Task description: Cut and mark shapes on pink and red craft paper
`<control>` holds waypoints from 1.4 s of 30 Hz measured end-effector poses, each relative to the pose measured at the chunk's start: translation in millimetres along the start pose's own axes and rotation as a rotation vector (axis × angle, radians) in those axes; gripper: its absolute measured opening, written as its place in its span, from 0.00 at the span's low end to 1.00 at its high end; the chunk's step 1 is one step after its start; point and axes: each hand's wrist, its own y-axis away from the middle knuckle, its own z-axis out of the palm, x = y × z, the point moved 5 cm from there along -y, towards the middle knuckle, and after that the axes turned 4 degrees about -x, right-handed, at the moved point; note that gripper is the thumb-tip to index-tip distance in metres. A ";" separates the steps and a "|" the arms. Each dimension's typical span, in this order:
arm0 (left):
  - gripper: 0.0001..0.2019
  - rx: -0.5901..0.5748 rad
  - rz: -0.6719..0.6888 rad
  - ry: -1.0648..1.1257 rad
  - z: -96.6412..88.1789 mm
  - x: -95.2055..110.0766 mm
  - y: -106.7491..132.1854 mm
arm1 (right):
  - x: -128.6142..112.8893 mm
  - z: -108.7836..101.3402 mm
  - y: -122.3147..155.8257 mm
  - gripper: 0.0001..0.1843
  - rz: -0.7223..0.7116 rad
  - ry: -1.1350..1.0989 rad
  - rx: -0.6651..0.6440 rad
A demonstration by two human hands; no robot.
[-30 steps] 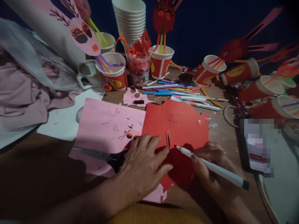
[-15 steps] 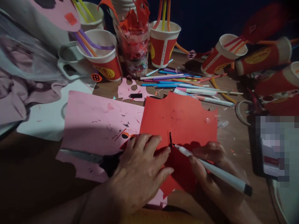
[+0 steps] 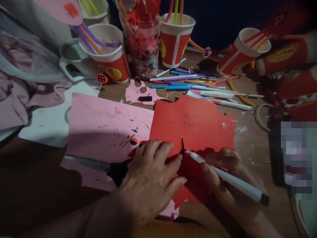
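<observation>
My left hand lies flat with fingers spread on the near edge of a red paper sheet, pinning it to the table. My right hand is closed around a white marker pen. The pen's tip touches a small black mark on the red sheet, just beyond my left fingertips. A pink paper sheet lies under and left of the red one. Black-handled scissors rest on the pink sheet, partly hidden beneath my left hand.
Red-and-white paper cups with coloured straws stand along the back, with a clear jar of red scraps and a white mug. Loose pens and straws lie behind the red sheet. Cloth is heaped at left. More cups lie tipped at right.
The view has tilted down and closer to the table. The pen tip has come to the black mark on the red sheet and stays there. My left hand keeps its place.
</observation>
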 end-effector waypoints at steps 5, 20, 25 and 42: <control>0.17 -0.007 -0.013 -0.005 0.5 -1.3 -0.6 | 0.1 2.0 -0.8 0.03 0.013 0.021 -0.024; 0.18 0.051 0.023 -0.030 1.7 -0.5 1.2 | 0.7 2.3 0.2 0.04 -0.010 0.035 0.001; 0.17 0.038 0.013 -0.033 0.9 -0.6 0.1 | 2.0 3.7 2.4 0.03 0.013 0.032 0.020; 0.17 0.017 0.005 -0.022 -0.2 -0.4 -1.1 | 4.9 1.0 4.6 0.05 0.028 0.020 0.059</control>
